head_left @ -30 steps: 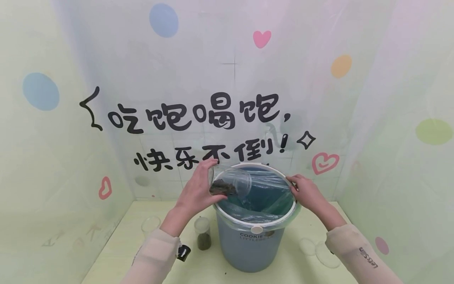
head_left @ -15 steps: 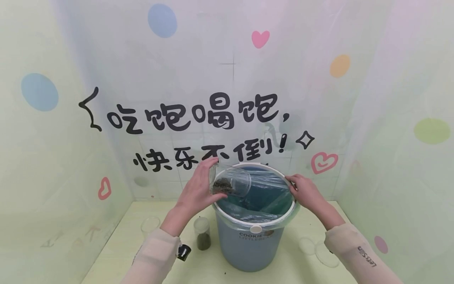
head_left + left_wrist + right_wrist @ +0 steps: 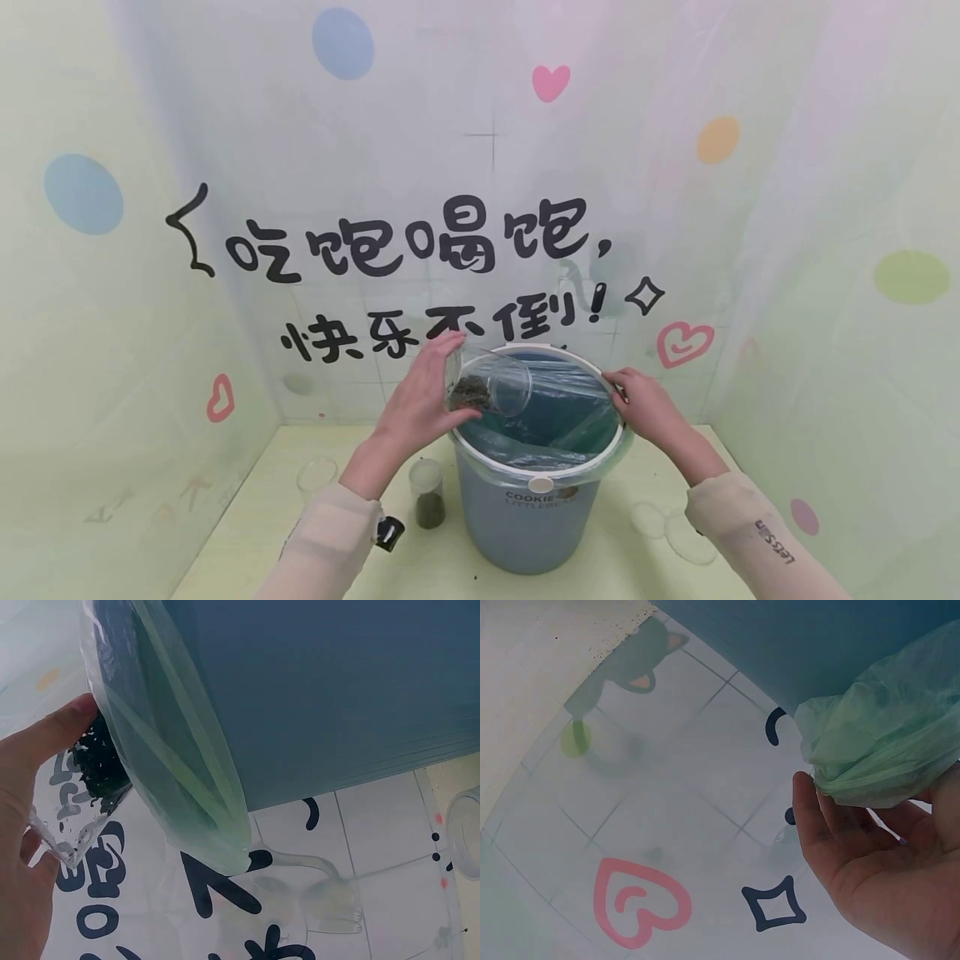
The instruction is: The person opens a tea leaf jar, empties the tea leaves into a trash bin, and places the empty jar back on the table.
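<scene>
Tipping a clear cup (image 3: 489, 384) of dark leaves over the lined bin (image 3: 538, 467)

The left hand (image 3: 422, 405) gripped the cup, fingers curled round its base, holding it nearly on its side above the bin's left rim, mouth toward the middle. Compared with a second before, the cup had tilted a little further and the dark clump sat slightly nearer the mouth, yet it remained inside; the emptying looked under way, not finished. The right hand (image 3: 647, 406) held the bin's right rim, fingers curled over the green liner bag (image 3: 885, 742). On the bench's front left stood a small jar (image 3: 429, 493) with dark contents and an empty glass (image 3: 316, 479); clear lids (image 3: 675, 527) lay toward its front right.
</scene>
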